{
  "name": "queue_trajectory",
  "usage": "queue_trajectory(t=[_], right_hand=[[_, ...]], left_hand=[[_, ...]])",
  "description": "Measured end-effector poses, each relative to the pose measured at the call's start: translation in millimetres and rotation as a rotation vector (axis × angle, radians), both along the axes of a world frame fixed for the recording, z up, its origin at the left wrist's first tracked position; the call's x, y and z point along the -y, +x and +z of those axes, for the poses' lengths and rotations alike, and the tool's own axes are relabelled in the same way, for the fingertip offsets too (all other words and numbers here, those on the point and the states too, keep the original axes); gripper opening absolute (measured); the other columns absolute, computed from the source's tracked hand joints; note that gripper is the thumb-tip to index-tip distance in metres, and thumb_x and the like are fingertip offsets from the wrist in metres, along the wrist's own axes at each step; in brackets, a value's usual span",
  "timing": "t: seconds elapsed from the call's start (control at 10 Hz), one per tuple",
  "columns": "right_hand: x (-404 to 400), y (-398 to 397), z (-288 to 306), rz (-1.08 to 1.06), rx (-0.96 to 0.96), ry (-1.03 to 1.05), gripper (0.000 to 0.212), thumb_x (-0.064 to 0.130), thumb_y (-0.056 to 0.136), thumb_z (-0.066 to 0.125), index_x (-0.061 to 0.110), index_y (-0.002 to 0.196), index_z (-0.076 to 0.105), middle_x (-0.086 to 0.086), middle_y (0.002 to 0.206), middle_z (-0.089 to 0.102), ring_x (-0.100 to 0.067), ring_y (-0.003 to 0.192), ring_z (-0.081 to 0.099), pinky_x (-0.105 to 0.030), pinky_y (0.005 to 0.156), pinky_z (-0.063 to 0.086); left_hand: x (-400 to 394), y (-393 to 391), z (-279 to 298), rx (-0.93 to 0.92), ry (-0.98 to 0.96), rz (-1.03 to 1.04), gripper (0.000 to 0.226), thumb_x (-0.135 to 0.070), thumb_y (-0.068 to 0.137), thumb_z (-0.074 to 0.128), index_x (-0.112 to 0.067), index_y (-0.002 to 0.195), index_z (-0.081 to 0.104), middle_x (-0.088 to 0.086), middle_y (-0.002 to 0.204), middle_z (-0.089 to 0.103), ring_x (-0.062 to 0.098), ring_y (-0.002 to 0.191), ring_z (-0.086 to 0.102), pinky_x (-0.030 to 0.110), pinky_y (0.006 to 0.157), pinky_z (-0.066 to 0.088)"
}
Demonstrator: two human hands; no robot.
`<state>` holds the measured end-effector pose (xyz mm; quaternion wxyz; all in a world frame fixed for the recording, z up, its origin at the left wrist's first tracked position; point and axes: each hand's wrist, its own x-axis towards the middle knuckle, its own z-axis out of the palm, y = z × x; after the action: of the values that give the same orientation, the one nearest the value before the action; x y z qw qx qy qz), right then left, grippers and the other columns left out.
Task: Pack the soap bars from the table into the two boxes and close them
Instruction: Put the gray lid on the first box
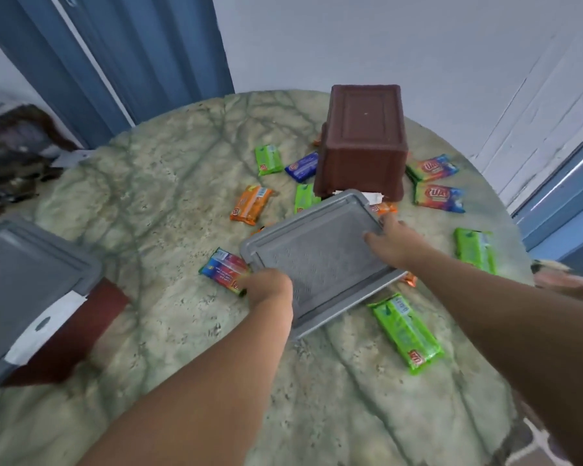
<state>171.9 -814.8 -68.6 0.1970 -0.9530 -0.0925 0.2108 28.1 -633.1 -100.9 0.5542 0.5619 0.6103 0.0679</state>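
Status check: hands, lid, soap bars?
Both hands, left and right, grip grey lid. Brown box upside down. Soap bars loose on table.

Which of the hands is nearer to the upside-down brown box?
Right. The right hand grips the grey lid's far corner, just below the brown box. The left hand holds the near-left edge, farther away.

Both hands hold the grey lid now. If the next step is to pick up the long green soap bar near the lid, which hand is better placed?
The right hand. The green bar lies on its side, just below the lid; the left hand would cross over.
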Motion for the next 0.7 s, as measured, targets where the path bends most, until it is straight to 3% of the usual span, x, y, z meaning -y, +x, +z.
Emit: queue_trajectory(t=[0.1,0.2,0.3,0.4,0.5,0.6,0.7], right_hand=[[-2.3,7.0,-5.9,0.008,0.041,0.002,0.071,0.063,0.099,0.043,0.013,0.149,0.034,-0.021,0.151,0.042,-0.045,0.137,0.04,-0.053,0.112,0.035],[-2.8,6.8,1.0,-0.013,0.135,0.05,0.068,0.066,0.098,0.04,0.017,0.145,0.038,-0.017,0.144,0.05,-0.042,0.132,0.046,-0.057,0.108,0.038],[-3.0,1.3,6.4,-0.022,0.101,0.143,0.064,0.067,0.096,0.044,0.014,0.132,0.044,-0.018,0.132,0.06,-0.042,0.119,0.057,-0.051,0.098,0.046],[-5.5,-20.4,7.7,-0.036,0.065,0.199,0.061,0.063,0.098,0.048,0.011,0.128,0.046,-0.02,0.13,0.061,-0.04,0.119,0.058,-0.041,0.086,0.04],[-13.0,-51.7,6.2,-0.063,0.035,0.244,0.063,0.061,0.099,0.049,0.01,0.136,0.045,-0.02,0.135,0.059,-0.039,0.124,0.055,-0.042,0.091,0.038],[-24.4,-89.2,3.3,-0.088,-0.004,0.293,0.068,0.061,0.1,0.049,0.009,0.143,0.041,-0.02,0.136,0.058,-0.04,0.125,0.054,-0.041,0.093,0.041],[-33.8,-128.1,-4.8,-0.113,-0.028,0.321,0.063,0.06,0.099,0.051,0.007,0.134,0.044,-0.021,0.128,0.061,-0.04,0.119,0.057,-0.042,0.091,0.046]], left_hand=[[21.6,-10.4,37.3,0.143,0.138,0.109,0.041,-0.018,0.11,0.034,0.0,0.147,0.033,0.017,0.13,0.051,0.029,0.111,0.053,0.035,0.086,0.04],[22.0,-20.7,33.1,0.146,0.232,0.02,0.036,-0.024,0.111,0.03,-0.004,0.139,0.038,0.015,0.122,0.053,0.032,0.107,0.055,0.034,0.083,0.034],[5.1,-35.9,36.7,0.123,0.313,-0.024,0.034,-0.031,0.111,0.027,-0.006,0.128,0.044,0.017,0.113,0.057,0.032,0.092,0.053,0.037,0.078,0.035],[-14.7,-56.1,37.9,0.115,0.354,-0.12,0.044,-0.054,0.106,0.033,-0.013,0.117,0.046,0.006,0.091,0.056,0.032,0.085,0.057,0.039,0.074,0.039],[-30.0,-81.1,40.7,0.1,0.373,-0.197,0.058,-0.074,0.086,0.058,-0.021,0.104,0.046,-0.003,0.081,0.058,0.021,0.072,0.059,0.033,0.062,0.041],[-43.4,-114.2,40.4,0.075,0.416,-0.229,0.065,-0.072,0.073,0.074,-0.022,0.102,0.045,-0.006,0.081,0.06,0.02,0.073,0.061,0.033,0.058,0.04],[-58.7,-147.7,34.6,0.057,0.469,-0.232,0.067,-0.073,0.068,0.078,-0.023,0.102,0.048,-0.007,0.084,0.064,0.019,0.077,0.064,0.034,0.064,0.046]])
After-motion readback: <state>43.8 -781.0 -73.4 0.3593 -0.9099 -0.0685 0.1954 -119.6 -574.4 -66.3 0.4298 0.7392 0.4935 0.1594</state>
